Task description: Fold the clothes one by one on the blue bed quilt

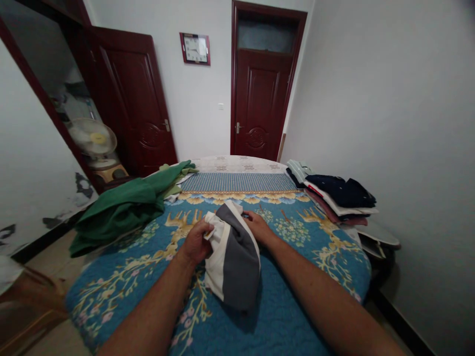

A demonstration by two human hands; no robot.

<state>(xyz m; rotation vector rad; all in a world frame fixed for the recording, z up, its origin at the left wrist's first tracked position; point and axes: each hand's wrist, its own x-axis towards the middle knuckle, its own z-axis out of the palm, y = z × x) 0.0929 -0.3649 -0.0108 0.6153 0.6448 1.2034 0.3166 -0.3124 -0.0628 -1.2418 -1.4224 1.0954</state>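
A grey and cream garment (241,262) hangs bunched between my two hands, just above the blue patterned cloth on the table. Its exact kind is not clear from its folds. My left hand (198,240) is closed on the cream edge at its left side, thumb on top. On the far right side, my right hand (256,225) grips the garment's upper edge, with some fingers hidden behind the fabric. The lower grey part droops toward me.
A blue quilted cover (293,316) lies over the round table. Green clothing (122,210) is heaped at the left edge. Folded clothes (339,192) are stacked at the right. Beyond the table are a door (263,99), a wall clock (195,48) and a fan (94,138).
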